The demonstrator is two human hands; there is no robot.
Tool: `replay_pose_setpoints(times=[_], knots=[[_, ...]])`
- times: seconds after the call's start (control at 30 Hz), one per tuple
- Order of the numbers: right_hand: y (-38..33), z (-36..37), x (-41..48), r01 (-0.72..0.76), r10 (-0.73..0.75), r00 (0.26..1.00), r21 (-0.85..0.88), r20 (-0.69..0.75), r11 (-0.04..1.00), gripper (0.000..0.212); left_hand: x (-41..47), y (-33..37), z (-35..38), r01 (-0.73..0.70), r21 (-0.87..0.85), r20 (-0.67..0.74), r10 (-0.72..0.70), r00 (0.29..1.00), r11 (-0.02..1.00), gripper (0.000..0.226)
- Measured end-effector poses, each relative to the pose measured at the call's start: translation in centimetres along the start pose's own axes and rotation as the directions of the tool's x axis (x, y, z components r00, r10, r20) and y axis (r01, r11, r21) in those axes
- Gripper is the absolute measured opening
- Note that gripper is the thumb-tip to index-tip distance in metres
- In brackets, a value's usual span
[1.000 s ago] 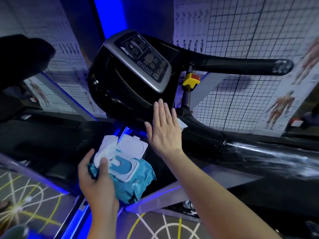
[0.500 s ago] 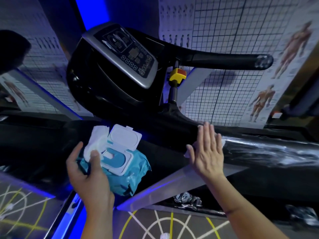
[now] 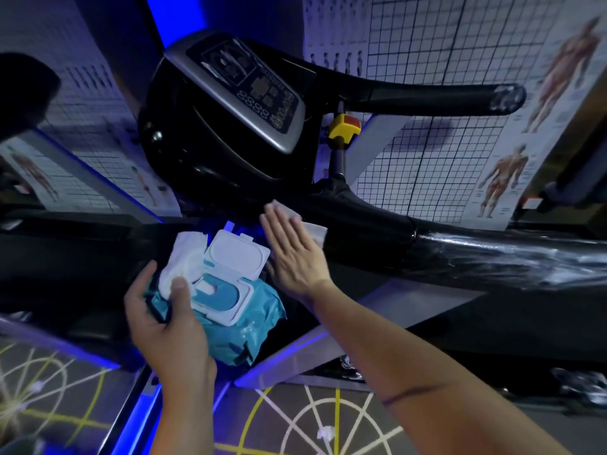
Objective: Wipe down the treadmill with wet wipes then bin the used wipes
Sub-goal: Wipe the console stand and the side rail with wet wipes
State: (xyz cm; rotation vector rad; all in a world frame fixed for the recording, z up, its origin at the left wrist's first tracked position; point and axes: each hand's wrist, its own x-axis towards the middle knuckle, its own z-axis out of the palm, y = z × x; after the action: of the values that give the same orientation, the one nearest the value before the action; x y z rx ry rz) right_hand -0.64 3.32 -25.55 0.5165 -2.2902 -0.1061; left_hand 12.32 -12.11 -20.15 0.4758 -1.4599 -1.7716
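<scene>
A black treadmill fills the view, with its grey console (image 3: 239,90) at the top and a thick black handrail (image 3: 460,247) running right, shiny and streaked. My right hand (image 3: 294,254) lies flat, fingers straight, pressing a white wet wipe (image 3: 313,229) against the handrail near the console's base. My left hand (image 3: 167,326) grips a teal pack of wet wipes (image 3: 236,330) with its white lid (image 3: 238,254) flipped up. Under my left thumb a crumpled white wipe (image 3: 184,261) is held against the pack.
A yellow and red safety key (image 3: 345,126) sits on a post right of the console. An upper handlebar (image 3: 427,100) reaches right. Grid charts and anatomy posters (image 3: 505,178) cover the wall behind. The floor (image 3: 328,421) below has yellow and white line markings and blue light strips.
My right hand with the wipe slid right along the handrail, then came back left toward the console's base. My left hand kept holding the pack. The camera shifted slightly.
</scene>
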Motion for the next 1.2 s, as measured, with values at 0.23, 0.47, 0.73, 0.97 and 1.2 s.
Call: replay_pose_setpoints(times=[0.23,0.47,0.73,0.97,1.2], knots=[[0.0,0.5,-0.1,-0.002,0.001,0.998,-0.019,-0.07,1.0,0.063,1.2,-0.5,-2.5,0.032,0.02,0.061,-0.033,0.998,0.999,0.038],[7.8,0.6,-9.7,-0.079,0.05,0.982,-0.157,-0.183,0.984,0.07,1.5,-1.1,-1.9,0.035,0.043,0.126,-0.04,0.991,0.998,0.039],[11.8,-1.0,-13.6,-0.176,0.14,0.974,-0.201,-0.178,0.964,0.085,0.4,-0.8,-1.1,0.07,0.042,0.266,-0.078,0.961,0.997,0.042],[5.9,-1.8,-5.2,-0.079,0.064,0.991,-0.124,-0.12,0.989,0.069,0.8,0.0,-0.8,0.054,0.039,0.294,-0.064,0.954,0.998,0.039],[1.1,-2.3,3.6,0.003,0.0,0.999,-0.081,0.037,0.997,0.067,1.9,-0.2,-2.0,0.028,0.061,0.228,-0.041,0.973,0.998,0.039]])
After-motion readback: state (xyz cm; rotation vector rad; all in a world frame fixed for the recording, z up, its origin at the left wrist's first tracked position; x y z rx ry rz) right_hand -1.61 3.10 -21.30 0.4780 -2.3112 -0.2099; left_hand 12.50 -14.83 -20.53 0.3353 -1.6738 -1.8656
